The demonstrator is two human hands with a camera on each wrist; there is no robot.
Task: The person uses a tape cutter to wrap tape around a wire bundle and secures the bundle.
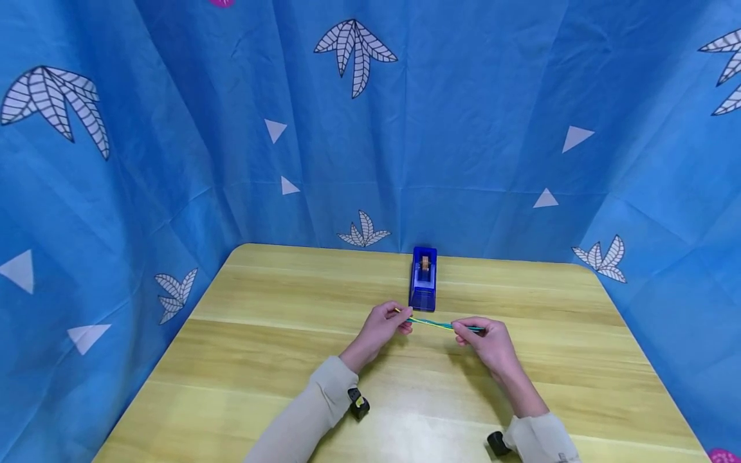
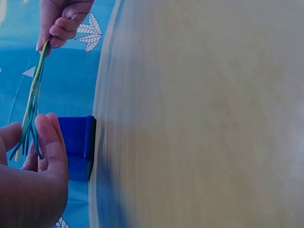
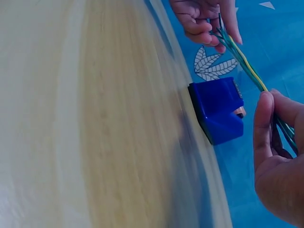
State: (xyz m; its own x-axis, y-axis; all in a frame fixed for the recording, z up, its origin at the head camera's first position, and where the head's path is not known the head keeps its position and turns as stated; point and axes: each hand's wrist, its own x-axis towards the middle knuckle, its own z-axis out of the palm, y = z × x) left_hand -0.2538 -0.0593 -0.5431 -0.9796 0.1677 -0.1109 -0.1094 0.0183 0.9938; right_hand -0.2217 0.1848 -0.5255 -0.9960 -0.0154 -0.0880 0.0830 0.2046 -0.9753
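A bundle of thin green and yellow wires (image 1: 433, 323) is stretched between both hands above the table, just in front of the tape dispenser. My left hand (image 1: 379, 331) holds one end between thumb and fingers. In the left wrist view the loose wire ends (image 2: 31, 130) fan out there. My right hand (image 1: 494, 347) pinches the bundle toward its other end, thumb against index finger. Past that pinch, in the right wrist view, more of the wires (image 3: 286, 130) runs on beside the palm, partly hidden by the hand.
A blue tape dispenser (image 1: 423, 300) with a small roll stands toward the back of the wood-grain table (image 1: 289, 283). Blue patterned curtains (image 1: 480, 128) hang behind the table and along both sides.
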